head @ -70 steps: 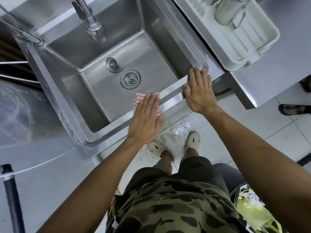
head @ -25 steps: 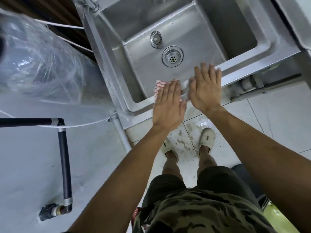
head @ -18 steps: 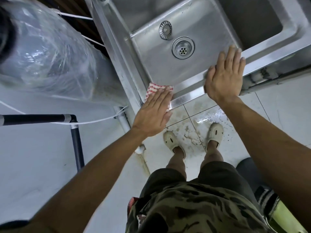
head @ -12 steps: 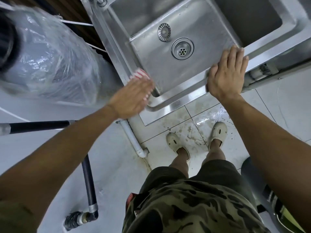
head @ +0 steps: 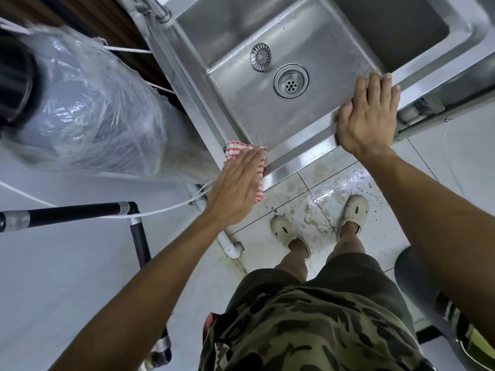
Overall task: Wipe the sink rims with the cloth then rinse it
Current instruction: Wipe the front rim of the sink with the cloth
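Nearest the camera are camouflage shorts (head: 308,328) and, below them, two pale clogs (head: 318,223) on a wet, stained tile floor (head: 316,194). Both bare forearms reach forward from the lower corners. The left hand (head: 235,188) lies flat and spread, palm down, fingers straight and close together, pressing the cloth (head: 237,151) onto the near left corner of the sink (head: 302,153) rim; the red-and-white striped cloth shows past the fingertips and along the hand's right edge, the rest hidden under the palm. The right hand (head: 367,119) is also flat and open, holding nothing, resting palm down on the near rim further right, its fingertips reaching over the inner edge of the basin. To the left a black pipe (head: 72,212) bends downward, and a white cord (head: 166,208) runs past it. Beyond that sits a large bundle wrapped in clear plastic (head: 88,103), just beside the sink's left rim. On the basin floor lies a round drain (head: 290,80), with a loose strainer (head: 260,56) just beyond it.
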`<state>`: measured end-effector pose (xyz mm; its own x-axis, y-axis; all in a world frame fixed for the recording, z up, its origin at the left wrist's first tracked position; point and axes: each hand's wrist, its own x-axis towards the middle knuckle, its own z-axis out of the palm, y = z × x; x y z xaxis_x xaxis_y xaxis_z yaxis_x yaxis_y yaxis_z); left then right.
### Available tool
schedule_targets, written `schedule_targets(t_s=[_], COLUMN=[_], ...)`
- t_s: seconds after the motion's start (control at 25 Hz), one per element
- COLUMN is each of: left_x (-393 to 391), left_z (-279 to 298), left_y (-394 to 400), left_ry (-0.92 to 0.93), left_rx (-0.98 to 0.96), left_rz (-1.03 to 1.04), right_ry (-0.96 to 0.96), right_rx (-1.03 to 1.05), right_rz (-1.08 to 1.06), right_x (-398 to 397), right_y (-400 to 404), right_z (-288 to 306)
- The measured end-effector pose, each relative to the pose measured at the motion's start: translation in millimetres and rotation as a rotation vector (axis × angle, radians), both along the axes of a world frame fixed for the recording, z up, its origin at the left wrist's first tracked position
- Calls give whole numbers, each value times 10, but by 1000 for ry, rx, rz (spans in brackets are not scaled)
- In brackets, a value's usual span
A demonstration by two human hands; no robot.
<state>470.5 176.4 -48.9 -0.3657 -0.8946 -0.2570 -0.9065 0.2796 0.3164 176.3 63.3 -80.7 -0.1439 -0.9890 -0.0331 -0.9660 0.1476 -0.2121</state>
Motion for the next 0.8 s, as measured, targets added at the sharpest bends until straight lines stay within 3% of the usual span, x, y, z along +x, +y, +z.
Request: schedule_targets(t_s=[0.16, 0.28, 0.4, 0.6, 0.8], left_x=[56, -623, -1227, -1495, -359], left_z=[-61, -54, -53, -116, -122], left_y=[-351, 9, -116, -494, 0], left_ry=[-193, -170, -27, -75, -166], left_rx=[-100, -41, -38, -91, -97], left_rz=[87, 256, 372, 82, -181], right_ry=[9, 18, 18, -71, 16], right_rx=[21, 46, 83, 239, 105], right_rz=[-5, -5, 25, 172, 345], right_x=[-3, 1, -49, -269, -301], right_y=[2, -6, 11, -66, -8], right_z=[4, 19, 18, 61, -23])
